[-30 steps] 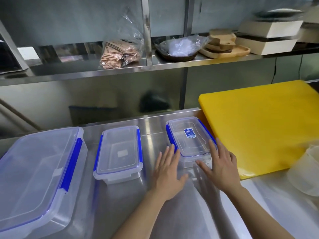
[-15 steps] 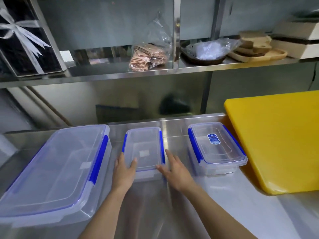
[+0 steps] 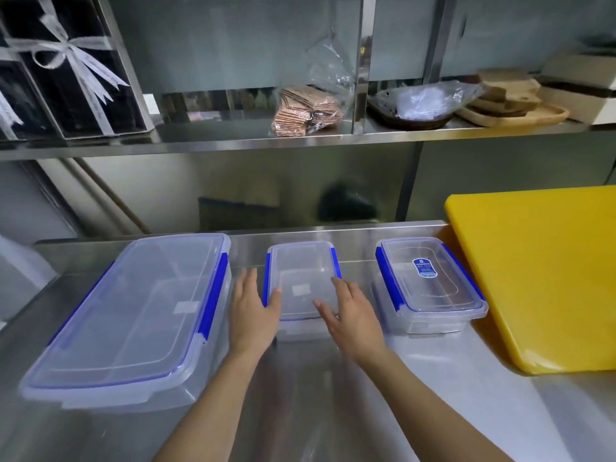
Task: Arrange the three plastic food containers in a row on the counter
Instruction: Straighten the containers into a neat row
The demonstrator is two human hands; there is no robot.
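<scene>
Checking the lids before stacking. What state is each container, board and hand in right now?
large container: lid on, flat on the counter.
middle container: lid on, a hand at each side.
right container: lid on, untouched.
yellow cutting board: lying flat, right of the row.
left hand: open, against the middle container.
right hand: open, fingers on its lid.

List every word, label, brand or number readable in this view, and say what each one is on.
Nothing here can be read.
Blue label on the lid of the right container: white print, too small and blurred.
Pale sticker on the middle container: no legible text.
Pale sticker on the large container: no legible text.
</scene>
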